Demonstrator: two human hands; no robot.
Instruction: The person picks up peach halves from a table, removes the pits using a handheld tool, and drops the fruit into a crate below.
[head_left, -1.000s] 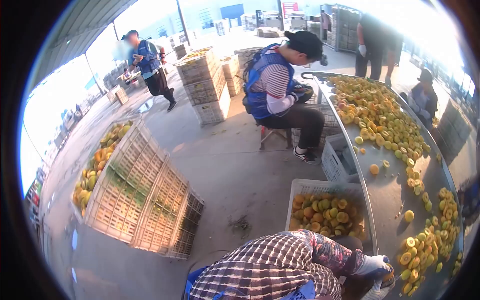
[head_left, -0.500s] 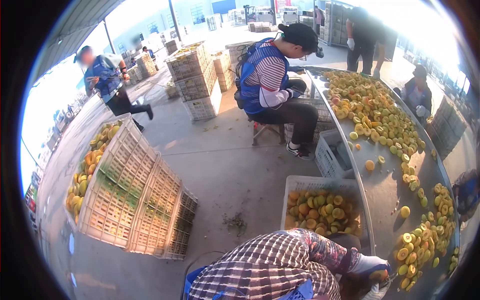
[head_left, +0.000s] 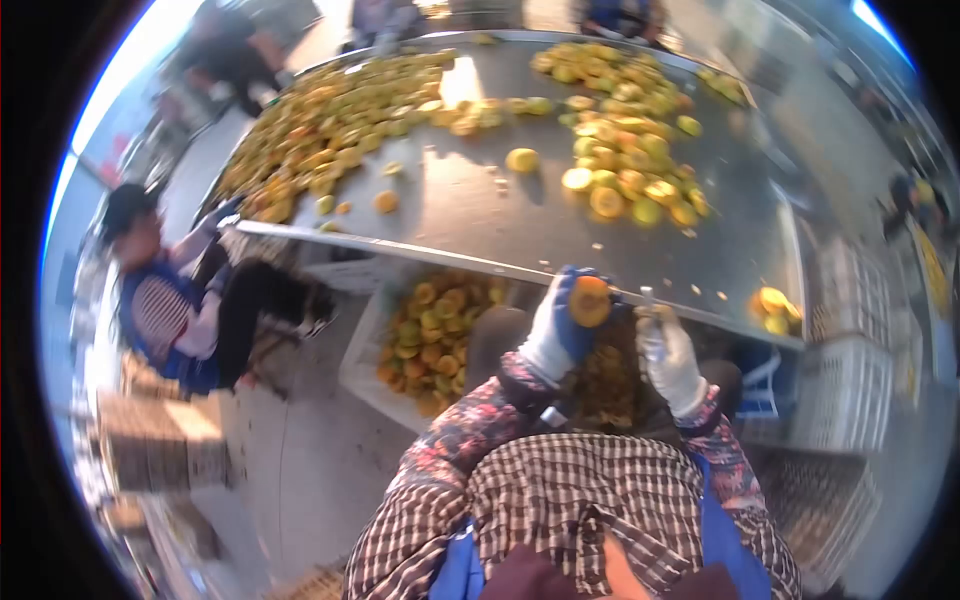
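My left hand [head_left: 560, 325], in a white and blue glove, is closed on a halved orange-yellow fruit [head_left: 590, 301] with its cut face showing. To its right, my right hand [head_left: 670, 362] wears a white glove and its fingers are wrapped round a small tool [head_left: 648, 298], blurred at the tip. Both hands are apart, at the near edge of a metal table [head_left: 470, 210]. Halved fruit lies in a pile [head_left: 630, 160] beyond them, with a small group [head_left: 775, 308] at the right corner.
A crate of fruit [head_left: 435, 345] stands below the table, left of my knees. A co-worker [head_left: 165, 300] sits at the left; others are across the table. White crates [head_left: 850, 390] are stacked at the right. More fruit [head_left: 330, 130] covers the table's far left.
The view has swung right and down from the yard to the table and my lap. Both hands, low at the frame's edge before, now show near the middle, with the fruit in my left hand.
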